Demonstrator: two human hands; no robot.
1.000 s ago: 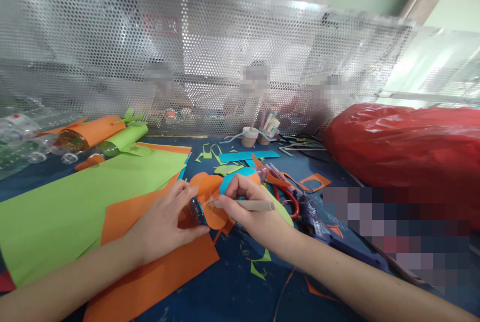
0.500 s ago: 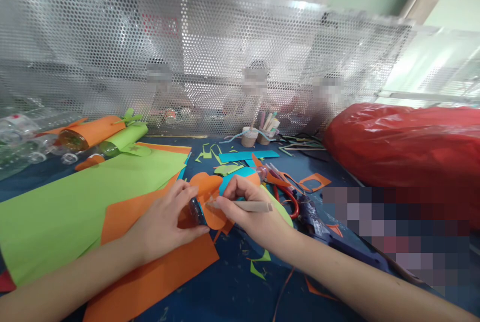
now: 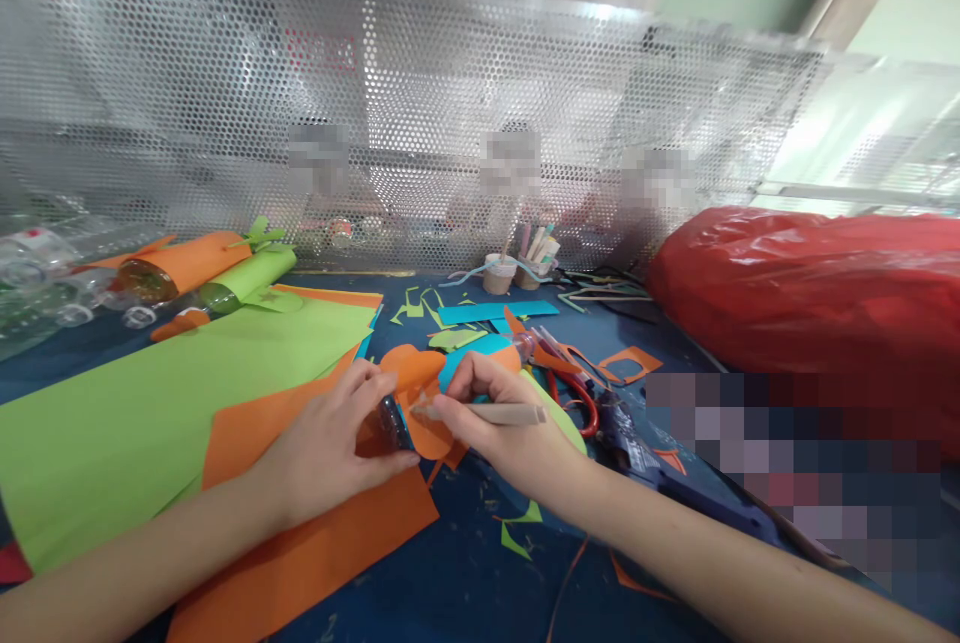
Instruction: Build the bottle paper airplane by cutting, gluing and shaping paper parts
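Observation:
My left hand (image 3: 330, 448) is closed around the dark end of a plastic bottle (image 3: 391, 421) wrapped in blue and orange paper. An orange paper cutout (image 3: 420, 398) sits at that end. My right hand (image 3: 499, 418) pinches a flat wooden stick (image 3: 499, 413) and presses its tip against the orange cutout. The bottle's blue-wrapped body (image 3: 480, 351) runs away from me behind my right hand. Both hands rest over an orange paper sheet (image 3: 300, 533) on the blue table (image 3: 465, 583).
Large green paper sheets (image 3: 150, 393) lie at left, with paper-wrapped bottles (image 3: 195, 268) behind them. Red-handled scissors (image 3: 581, 398) and a dark blue glue gun (image 3: 660, 473) lie right of my hand. A red plastic bag (image 3: 810, 293) fills the right. A perforated metal screen (image 3: 420, 113) backs the table.
The stick and my right hand have shifted very slightly; otherwise nothing has visibly moved.

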